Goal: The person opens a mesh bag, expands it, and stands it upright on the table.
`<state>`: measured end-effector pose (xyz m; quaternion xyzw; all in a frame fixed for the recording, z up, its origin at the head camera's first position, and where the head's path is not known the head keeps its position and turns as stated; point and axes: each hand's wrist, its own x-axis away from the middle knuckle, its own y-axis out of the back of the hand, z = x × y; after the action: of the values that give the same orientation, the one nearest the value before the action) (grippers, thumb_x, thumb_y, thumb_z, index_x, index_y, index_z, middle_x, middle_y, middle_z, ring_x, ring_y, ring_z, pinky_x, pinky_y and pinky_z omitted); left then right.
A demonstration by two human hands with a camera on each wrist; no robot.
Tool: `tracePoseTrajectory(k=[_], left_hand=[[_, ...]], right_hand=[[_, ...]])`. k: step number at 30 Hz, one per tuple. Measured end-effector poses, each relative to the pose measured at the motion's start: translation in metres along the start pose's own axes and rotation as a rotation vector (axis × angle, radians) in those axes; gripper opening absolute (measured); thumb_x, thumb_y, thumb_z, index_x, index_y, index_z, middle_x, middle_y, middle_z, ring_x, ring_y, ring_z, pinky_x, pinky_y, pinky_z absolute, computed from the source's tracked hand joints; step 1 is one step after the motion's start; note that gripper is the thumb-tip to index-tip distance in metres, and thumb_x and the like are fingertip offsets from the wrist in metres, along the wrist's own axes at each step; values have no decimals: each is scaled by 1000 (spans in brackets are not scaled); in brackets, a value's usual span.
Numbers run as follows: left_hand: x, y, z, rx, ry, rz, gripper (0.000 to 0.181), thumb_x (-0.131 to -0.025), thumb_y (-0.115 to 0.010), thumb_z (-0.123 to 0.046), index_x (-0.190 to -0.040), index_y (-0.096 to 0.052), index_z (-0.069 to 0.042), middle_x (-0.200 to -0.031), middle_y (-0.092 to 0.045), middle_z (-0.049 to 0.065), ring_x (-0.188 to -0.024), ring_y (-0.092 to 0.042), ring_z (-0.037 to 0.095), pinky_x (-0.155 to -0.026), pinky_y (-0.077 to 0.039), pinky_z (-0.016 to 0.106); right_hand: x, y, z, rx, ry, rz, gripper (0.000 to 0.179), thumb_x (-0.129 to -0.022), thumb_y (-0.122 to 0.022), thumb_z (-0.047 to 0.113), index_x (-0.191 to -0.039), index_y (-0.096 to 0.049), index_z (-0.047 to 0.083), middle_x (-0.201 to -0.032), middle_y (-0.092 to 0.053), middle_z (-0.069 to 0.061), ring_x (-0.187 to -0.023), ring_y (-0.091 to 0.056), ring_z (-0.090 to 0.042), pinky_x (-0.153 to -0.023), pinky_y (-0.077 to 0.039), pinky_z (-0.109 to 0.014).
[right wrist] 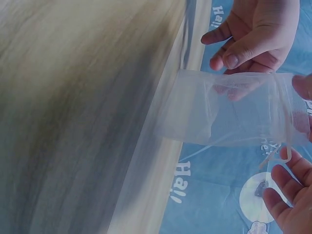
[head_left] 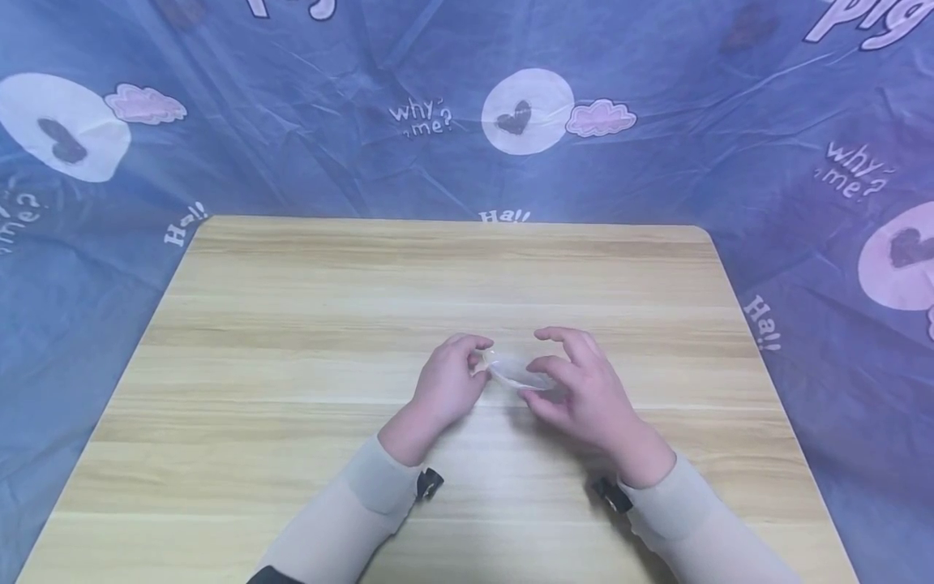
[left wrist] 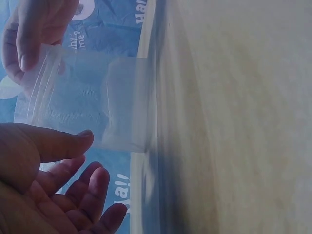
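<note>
A small sheer white mesh drawstring bag point(head_left: 511, 375) is held up above the wooden table between both hands. At its gathered drawstring end, my right hand point(head_left: 584, 389) pinches the fabric between thumb and finger, the other fingers spread. A thin cord loop point(right wrist: 288, 155) hangs from that end in the right wrist view. By the bag's opposite side edge is my left hand point(head_left: 448, 377), its fingers loosely bent and its thumb point(left wrist: 78, 141) alongside the mesh. Some of its fingertips show through the fabric in the right wrist view. Whether they press on it is hard to tell.
The light wood-grain table point(head_left: 292, 357) lies under both hands. A blue printed cloth point(head_left: 343, 97) hangs behind it and at both sides. Small black clips or straps point(head_left: 429, 484) sit at both cuffs.
</note>
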<state>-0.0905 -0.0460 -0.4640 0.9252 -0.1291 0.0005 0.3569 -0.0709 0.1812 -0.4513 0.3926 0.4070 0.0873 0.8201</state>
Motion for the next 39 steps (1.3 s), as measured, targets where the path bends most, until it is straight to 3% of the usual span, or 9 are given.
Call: tracePoseTrajectory(k=[7, 10, 15, 21, 26, 30, 34, 39], left_hand=[[0, 1, 1, 7, 3, 11, 46, -93, -80, -12, -137, -67, -10, -120, -69, 5, -104, -67, 22, -89, -57, 43], [0, 0, 2, 68, 34, 19, 47, -95, -79, -16, -139, -64, -7, -125, -70, 7, -108, -69, 24, -94, -57, 45], [1, -4, 3, 331, 98, 79, 58, -96, -77, -14, -146, -50, -3, -119, -73, 8, -104, -71, 25, -94, -58, 43], [0, -9, -2, 696, 113, 134, 74, -92, -79, -4, -151, -35, 1, -120, -74, 14, -103, -71, 24, -88, -60, 37], [-2, -10, -7, 919, 125, 129, 71, -91, -76, 5, -147, -34, 1, -116, -74, 15, -88, -68, 16, -75, -56, 30], [-2, -9, -9, 954, 133, 112, 66, -90, -74, 9, -144, -36, 2, -107, -75, 10, -81, -64, 13, -69, -51, 25], [-2, -10, -8, 916, 132, 102, 64, -90, -75, 8, -142, -39, 2, -98, -73, 6, -82, -62, 14, -70, -51, 24], [-1, -11, -5, 884, 106, 86, 64, -89, -77, 8, -141, -41, 3, -94, -72, 9, -83, -64, 14, -75, -52, 26]], right_hand=[[0, 0, -2, 84, -31, 74, 23, -80, -85, 21, -96, -76, 6, -131, -63, -26, -114, -60, -49, -96, -50, -63], [-3, 3, -3, 98, -83, 49, 14, -84, -83, 13, -93, -77, 5, -130, -64, -27, -114, -61, -50, -95, -51, -64], [-13, 15, 0, -46, -191, -82, 7, -86, -82, 2, -90, -75, 2, -125, -68, -24, -114, -64, -45, -97, -52, -52], [-22, 25, 9, -203, -310, -180, 10, -88, -79, -7, -87, -73, 1, -125, -70, -18, -95, -69, -29, -85, -52, -16], [-23, 25, 13, -266, -363, -186, 12, -89, -77, -9, -85, -71, 1, -125, -70, -18, -104, -66, -28, -83, -51, -16], [-23, 24, 15, -275, -377, -187, 12, -88, -77, -9, -85, -71, 1, -124, -70, -18, -107, -66, -28, -83, -50, -17], [-22, 23, 14, -278, -380, -188, 13, -88, -77, -9, -84, -71, 1, -125, -70, -17, -103, -66, -26, -81, -51, -16], [-22, 23, 13, -277, -372, -186, 13, -89, -76, -9, -84, -70, 1, -126, -70, -17, -98, -66, -22, -80, -52, -16]])
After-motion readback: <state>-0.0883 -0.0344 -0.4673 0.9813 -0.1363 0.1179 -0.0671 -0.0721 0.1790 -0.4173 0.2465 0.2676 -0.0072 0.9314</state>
